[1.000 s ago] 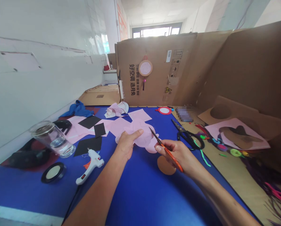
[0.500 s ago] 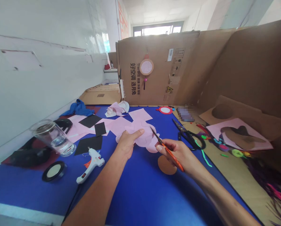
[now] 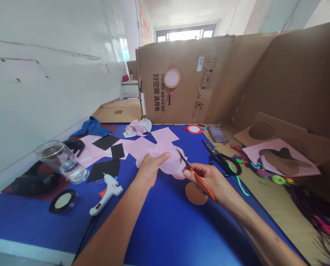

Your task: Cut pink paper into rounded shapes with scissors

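A pink paper cutout (image 3: 169,162) with a wavy, cloud-like outline and faint drawn lines is held above the blue table. My left hand (image 3: 151,168) grips its left part, thumb on top and fingers beneath. In my right hand (image 3: 205,177) are orange-handled scissors (image 3: 199,181), seen nearly edge-on, their dark pointed blades reaching over the paper's right side. My right thumb and forefinger are close to the paper's right edge. Below that hand lies a round brown disc (image 3: 196,194), partly covered by it.
Left are a white glue gun (image 3: 106,194), a tape roll (image 3: 63,201), a glass of water (image 3: 62,162) and black squares (image 3: 105,170). Black-handled scissors (image 3: 223,159) lie right, near craft bits and cut pink paper (image 3: 300,162). A cardboard wall (image 3: 187,96) stands behind.
Almost nothing differs. The pink paper has shifted very slightly near its right edge; both hands and the scissors keep practically the same position.
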Tool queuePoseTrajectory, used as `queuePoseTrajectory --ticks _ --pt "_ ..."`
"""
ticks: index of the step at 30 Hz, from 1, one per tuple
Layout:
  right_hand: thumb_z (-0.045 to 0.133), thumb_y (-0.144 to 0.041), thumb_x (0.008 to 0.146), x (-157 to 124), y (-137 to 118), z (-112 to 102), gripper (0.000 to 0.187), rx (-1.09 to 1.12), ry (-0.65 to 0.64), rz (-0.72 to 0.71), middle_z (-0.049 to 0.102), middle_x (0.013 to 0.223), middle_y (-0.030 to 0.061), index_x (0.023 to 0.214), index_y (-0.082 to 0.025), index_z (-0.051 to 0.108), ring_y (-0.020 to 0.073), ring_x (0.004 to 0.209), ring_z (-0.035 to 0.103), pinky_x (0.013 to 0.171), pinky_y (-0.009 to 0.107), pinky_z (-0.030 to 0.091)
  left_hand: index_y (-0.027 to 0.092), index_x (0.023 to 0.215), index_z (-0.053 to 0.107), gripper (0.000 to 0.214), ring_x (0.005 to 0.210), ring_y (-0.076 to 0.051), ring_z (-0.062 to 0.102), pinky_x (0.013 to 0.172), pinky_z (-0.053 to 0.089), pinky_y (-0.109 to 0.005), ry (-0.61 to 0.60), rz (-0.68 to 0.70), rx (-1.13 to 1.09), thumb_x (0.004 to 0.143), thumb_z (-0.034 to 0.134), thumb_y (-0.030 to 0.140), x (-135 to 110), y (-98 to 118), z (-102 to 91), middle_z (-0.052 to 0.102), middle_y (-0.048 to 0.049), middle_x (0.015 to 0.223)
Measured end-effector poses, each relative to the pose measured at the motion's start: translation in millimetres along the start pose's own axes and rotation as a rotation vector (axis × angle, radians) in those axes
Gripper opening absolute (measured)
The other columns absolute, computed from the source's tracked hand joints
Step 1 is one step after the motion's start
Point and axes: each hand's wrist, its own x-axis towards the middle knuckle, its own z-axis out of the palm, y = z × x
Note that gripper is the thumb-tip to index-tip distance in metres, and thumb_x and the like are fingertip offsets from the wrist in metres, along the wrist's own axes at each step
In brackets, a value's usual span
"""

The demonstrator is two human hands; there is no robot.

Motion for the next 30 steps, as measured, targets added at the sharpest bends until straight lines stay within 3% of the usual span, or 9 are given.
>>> queuePoseTrajectory --ticks 6,30 --pt "0.083 -0.063 0.079 -0.6 -3.0 -1.0 0.049 -0.004 -0.010 -0.006 0.035 0.060 -0.0076 0.085 -0.016 0.071 0.0091 0.053 0.026 0.047 0.024 0.019 0.013 0.113 0.082 0.054 0.096 -0.030 0.077 0.092 0.057 -0.041 -0.010 -0.014 0.010 0.065 0.097 0.033 -0.3 2.2 -0.9 0.083 -0.0148 0.108" --pt "0.083 -0.064 0.079 1.7 2.5 -1.7 0.049 -0.021 -0.010 -0.004 0.037 0.058 -0.0081 0.087 -0.017 0.070 0.0091 0.051 0.028 0.046 0.024 0.021 0.013 0.100 0.083 0.045 0.090 -0.028 0.075 0.089 0.056 -0.041 -0.013 -0.006 0.071 0.063 0.097 0.034 -1.4 7.0 -1.4 0.082 -0.0133 0.101"
